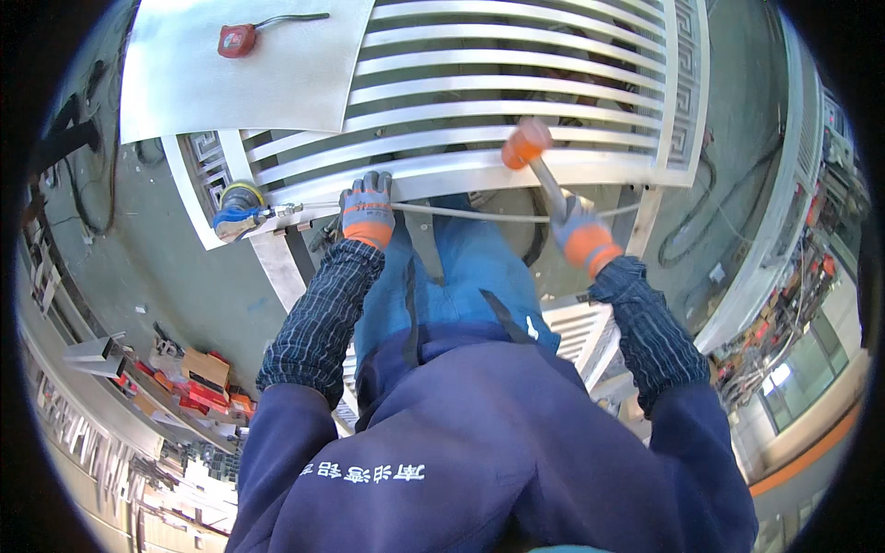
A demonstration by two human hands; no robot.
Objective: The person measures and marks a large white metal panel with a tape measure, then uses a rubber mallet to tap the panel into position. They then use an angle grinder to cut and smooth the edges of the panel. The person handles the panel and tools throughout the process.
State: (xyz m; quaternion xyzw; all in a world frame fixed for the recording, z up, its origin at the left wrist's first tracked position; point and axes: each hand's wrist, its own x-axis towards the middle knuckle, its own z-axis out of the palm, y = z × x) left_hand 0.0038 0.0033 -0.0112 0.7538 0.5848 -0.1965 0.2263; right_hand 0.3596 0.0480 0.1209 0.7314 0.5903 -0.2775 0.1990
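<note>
A large silver metal frame (442, 178) with curved slats lies in front of me. My left hand (368, 210), in a grey glove with an orange cuff, rests on its near rail with the fingers laid forward over the metal. A mallet (550, 189) is gripped in my gloved right hand (583, 236). Its orange head (526, 144) is blurred by motion and appears above the near slats; whether it touches them I cannot tell. Left of my left hand, a blue air sander (238, 217) with a yellow-edged disc sits at the frame's near-left corner.
A pale metal sheet (240, 88) covers the frame's far left, with a red tape measure (237, 41) on it. A thin pale hose (479, 217) runs along the near rail. Cables (682, 249) lie on the floor. Boxes (205, 378) stand at lower left.
</note>
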